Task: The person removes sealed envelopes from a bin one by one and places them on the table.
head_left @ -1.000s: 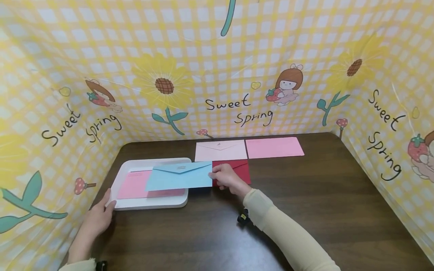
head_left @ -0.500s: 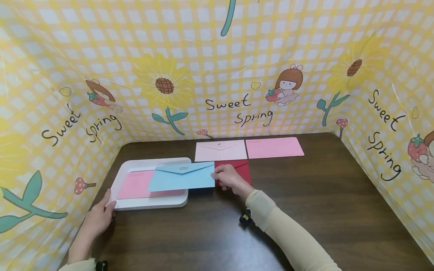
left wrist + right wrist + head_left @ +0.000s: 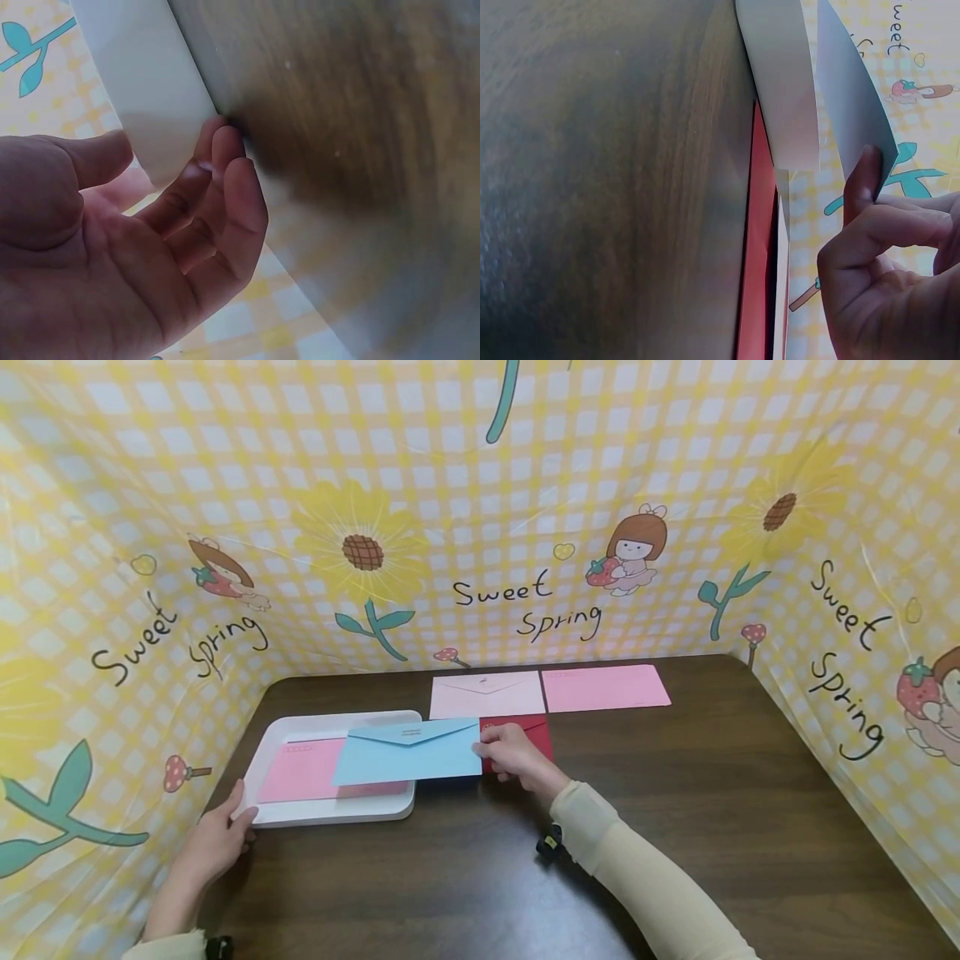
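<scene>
My right hand (image 3: 519,758) pinches the right edge of a light blue envelope (image 3: 412,752). This envelope hangs partly above a white tray (image 3: 300,814), its flap side up; the right wrist view has it (image 3: 855,97) raised above the table. A pink envelope (image 3: 296,770) lies inside the tray, partly covered by the blue one. At the tray's left front corner my left hand (image 3: 216,843) grips the rim, thumb on top; the left wrist view shows fingers (image 3: 244,195) curled around the outer wall. Behind my right hand lies a red envelope (image 3: 536,731), partly hidden.
A pale pink envelope (image 3: 487,697) with a flap lies at the back of the dark wooden table (image 3: 675,827). To its right is a pink envelope (image 3: 607,687). A yellow checked cloth (image 3: 480,510) walls the table on the back and sides.
My right hand has drawn the blue envelope slightly to the right, so a little more of the pink envelope in the tray shows. The left hand has stayed on the tray.
</scene>
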Motion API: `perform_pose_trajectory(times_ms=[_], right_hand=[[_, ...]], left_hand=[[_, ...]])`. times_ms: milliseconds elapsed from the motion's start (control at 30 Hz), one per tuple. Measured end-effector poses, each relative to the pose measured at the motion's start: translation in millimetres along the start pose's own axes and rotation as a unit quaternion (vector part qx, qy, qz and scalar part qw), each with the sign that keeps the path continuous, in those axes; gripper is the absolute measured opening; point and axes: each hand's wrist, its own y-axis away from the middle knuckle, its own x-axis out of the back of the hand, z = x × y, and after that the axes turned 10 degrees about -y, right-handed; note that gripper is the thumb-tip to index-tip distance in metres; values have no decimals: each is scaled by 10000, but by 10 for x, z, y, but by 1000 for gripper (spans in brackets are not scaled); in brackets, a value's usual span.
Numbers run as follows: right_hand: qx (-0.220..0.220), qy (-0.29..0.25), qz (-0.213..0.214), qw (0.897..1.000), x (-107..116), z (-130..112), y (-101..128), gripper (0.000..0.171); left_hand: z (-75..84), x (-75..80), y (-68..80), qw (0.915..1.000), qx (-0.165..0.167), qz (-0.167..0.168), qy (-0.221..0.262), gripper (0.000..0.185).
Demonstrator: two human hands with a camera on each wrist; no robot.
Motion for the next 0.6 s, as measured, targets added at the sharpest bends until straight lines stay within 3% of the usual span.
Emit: perform_pose_trajectory(times_ms=[233, 467, 600], right_hand=[[3, -68, -55, 10000, 22, 5, 11, 28], [10, -43, -53, 10000, 60, 7, 17, 23], [37, -55, -83, 9999, 72, 15, 18, 24]], left_hand=[[-40, 50, 6, 9997, -100, -83, -207, 68], [-19, 224, -55, 9931, -776, -24, -881, 79], [4, 339, -109, 9911, -881, -163, -989, 90]])
